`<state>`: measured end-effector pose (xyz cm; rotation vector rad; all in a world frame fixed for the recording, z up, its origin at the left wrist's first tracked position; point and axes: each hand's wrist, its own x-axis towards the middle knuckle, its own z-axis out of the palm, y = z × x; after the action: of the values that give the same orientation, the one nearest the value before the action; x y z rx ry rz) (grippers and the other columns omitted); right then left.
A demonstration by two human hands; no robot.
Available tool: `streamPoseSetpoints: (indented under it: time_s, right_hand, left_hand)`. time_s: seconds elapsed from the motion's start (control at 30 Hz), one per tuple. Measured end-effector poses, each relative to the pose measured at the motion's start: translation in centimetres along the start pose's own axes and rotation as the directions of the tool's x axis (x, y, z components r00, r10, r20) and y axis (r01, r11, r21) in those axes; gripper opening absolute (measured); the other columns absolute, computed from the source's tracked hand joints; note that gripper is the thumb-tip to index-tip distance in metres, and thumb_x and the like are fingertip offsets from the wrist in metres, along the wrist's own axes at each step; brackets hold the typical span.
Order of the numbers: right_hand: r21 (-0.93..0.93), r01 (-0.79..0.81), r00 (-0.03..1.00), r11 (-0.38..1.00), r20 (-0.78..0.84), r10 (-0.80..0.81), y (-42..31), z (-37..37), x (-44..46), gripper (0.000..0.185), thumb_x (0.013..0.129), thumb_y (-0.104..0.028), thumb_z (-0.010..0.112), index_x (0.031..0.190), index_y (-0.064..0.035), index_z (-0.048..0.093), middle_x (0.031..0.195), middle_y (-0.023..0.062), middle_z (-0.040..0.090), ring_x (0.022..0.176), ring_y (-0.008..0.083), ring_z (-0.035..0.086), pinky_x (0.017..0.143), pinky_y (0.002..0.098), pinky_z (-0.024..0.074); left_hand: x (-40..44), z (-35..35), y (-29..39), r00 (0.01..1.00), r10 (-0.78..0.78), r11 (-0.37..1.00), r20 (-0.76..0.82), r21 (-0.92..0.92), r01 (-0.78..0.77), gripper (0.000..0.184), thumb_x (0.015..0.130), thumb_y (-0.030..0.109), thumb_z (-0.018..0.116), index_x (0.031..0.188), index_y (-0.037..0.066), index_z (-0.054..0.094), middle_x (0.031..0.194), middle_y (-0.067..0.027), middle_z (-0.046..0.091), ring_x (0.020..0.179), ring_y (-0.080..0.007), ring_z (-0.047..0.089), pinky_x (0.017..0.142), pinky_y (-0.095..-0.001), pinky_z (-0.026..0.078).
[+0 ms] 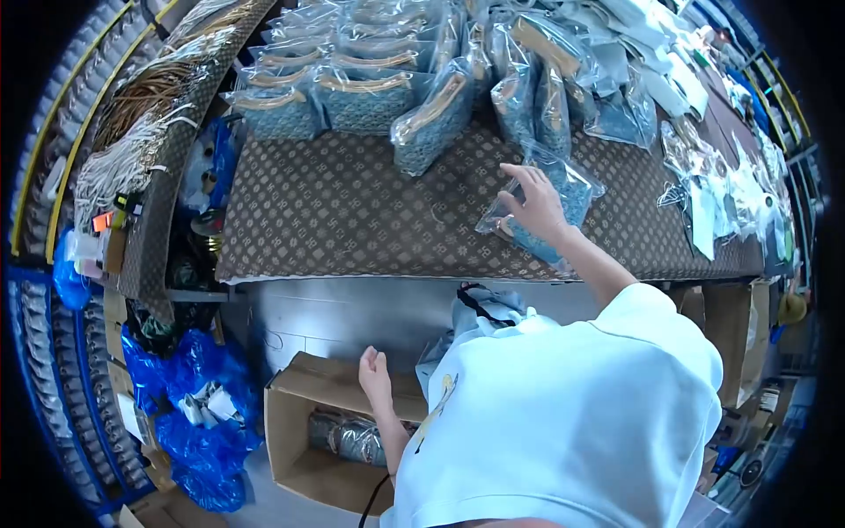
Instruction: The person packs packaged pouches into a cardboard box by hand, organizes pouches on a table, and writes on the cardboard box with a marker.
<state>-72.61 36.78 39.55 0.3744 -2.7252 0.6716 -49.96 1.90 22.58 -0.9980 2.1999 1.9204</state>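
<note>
My right hand is over a clear plastic bag with a blue-grey patterned pouch in it, near the table's front edge. Its thumb and fingers are spread; whether they press on the bag is hard to tell. My left hand is above an open cardboard box below the table, fingers pointing up and nothing visible in them. Inside that box lie several plastic-wrapped items. Another bagged pouch with a tan top edge stands on the table beyond my right hand.
Rows of bagged pouches fill the back of the brown patterned table. White sheets and plastic bags lie at the right. Bundled cords hang at the left, above blue plastic bags. Shelving lines the left side.
</note>
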Motion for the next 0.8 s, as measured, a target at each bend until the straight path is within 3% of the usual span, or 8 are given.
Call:
streamPoseSetpoints:
  time_s: [0.13,0.17,0.23,0.33,0.47,0.53,0.7,0.8]
  right_hand:
    - [-0.234,-0.135,0.935,0.963,0.291,0.202,7.1,-1.4,0.0,0.080,0.071,-0.048,0.065,0.135,-0.0151,0.032,0.136,0.0145,0.034,0.130,0.0369,0.022,0.099,0.0569,0.0248]
    - [-0.225,-0.152,0.927,0.962,0.305,0.218,7.9,-1.6,-0.7,0.080,0.071,-0.048,0.065,0.135,-0.0151,0.032,0.136,0.0145,0.034,0.130,0.0369,0.022,0.099,0.0569,0.0248]
    - [-0.403,-0.458,0.728,0.792,0.340,0.595,9.7,-2.3,-0.8,0.088,0.068,-0.056,0.063,0.138,-0.0161,0.027,0.138,0.0175,0.030,0.130,0.0395,0.019,0.098,0.0587,0.0241]
    - [-0.319,-0.452,0.834,0.833,0.181,0.521,15.9,1.3,-3.8,0.091,0.068,-0.060,0.062,0.138,-0.0116,0.027,0.140,0.0185,0.025,0.127,0.0433,0.021,0.100,0.0543,0.0262]
    - [-0.253,-0.429,0.709,0.867,0.500,0.497,11.4,0.0,-3.3,0.080,0.073,-0.052,0.061,0.135,-0.0096,0.033,0.134,0.0219,0.034,0.124,0.0392,0.030,0.099,0.0482,0.0310]
    - [-0.033,-0.541,0.672,0.841,0.584,0.455,13.0,-0.9,-2.6,0.077,0.074,-0.048,0.062,0.134,-0.0093,0.034,0.133,0.0231,0.034,0.123,0.0383,0.033,0.098,0.0471,0.0327]
    - [0.017,-0.521,0.852,0.853,-0.052,0.521,15.7,-2.9,6.4,0.095,0.069,-0.043,0.069,0.138,-0.0061,0.015,0.133,0.0229,0.034,0.123,0.0396,0.032,0.097,0.0449,0.0356]
    - [0.051,-0.482,0.868,0.875,-0.110,0.485,19.1,0.9,8.7,0.084,0.069,-0.028,0.069,0.137,-0.0126,0.022,0.132,0.0220,0.037,0.118,0.0383,0.040,0.091,0.0445,0.0414]
  left_hand:
    - [2.8,7.2,13.5,0.923,0.384,0.816,0.028,0.457,-0.354,0.040,0.081,0.014,0.059,0.118,0.002,0.050,0.121,-0.0151,0.050,0.116,-0.0281,0.044,0.098,-0.0369,0.034]
    - [2.6,9.1,17.2,0.884,0.462,0.786,0.068,0.431,-0.444,0.040,0.080,0.014,0.060,0.117,0.003,0.050,0.121,-0.0142,0.050,0.117,-0.0288,0.043,0.099,-0.0378,0.033]
    - [3.3,13.8,23.2,0.774,0.608,0.699,0.179,0.342,-0.628,0.040,0.079,0.014,0.061,0.117,0.003,0.051,0.122,-0.0132,0.050,0.118,-0.0293,0.042,0.100,-0.0385,0.033]
    - [3.0,21.5,27.6,0.549,0.726,0.501,0.415,0.227,-0.835,0.042,0.077,0.017,0.065,0.115,0.004,0.053,0.124,-0.0139,0.049,0.118,-0.0301,0.042,0.098,-0.0377,0.034]
    - [2.4,30.8,25.3,0.552,0.446,0.347,0.705,0.433,-0.832,0.079,0.074,0.055,0.058,0.133,0.008,0.033,0.144,-0.0127,0.021,0.132,-0.0338,0.019,0.103,-0.0564,0.016]
    - [2.4,33.1,22.2,0.616,0.287,0.337,0.733,0.525,-0.782,0.078,0.076,0.056,0.055,0.134,0.009,0.033,0.145,-0.0126,0.018,0.132,-0.0346,0.019,0.102,-0.0591,0.015]
    - [1.4,34.2,19.1,0.585,0.265,0.245,0.767,0.533,-0.810,0.077,0.079,0.058,0.049,0.134,0.007,0.032,0.145,-0.0136,0.017,0.132,-0.0369,0.017,0.102,-0.0580,0.015]
    - [1.8,34.8,19.5,0.538,0.226,0.342,0.812,0.452,-0.824,0.078,0.078,0.055,0.051,0.135,0.007,0.030,0.144,-0.0151,0.019,0.132,-0.0359,0.017,0.104,-0.0513,0.017]
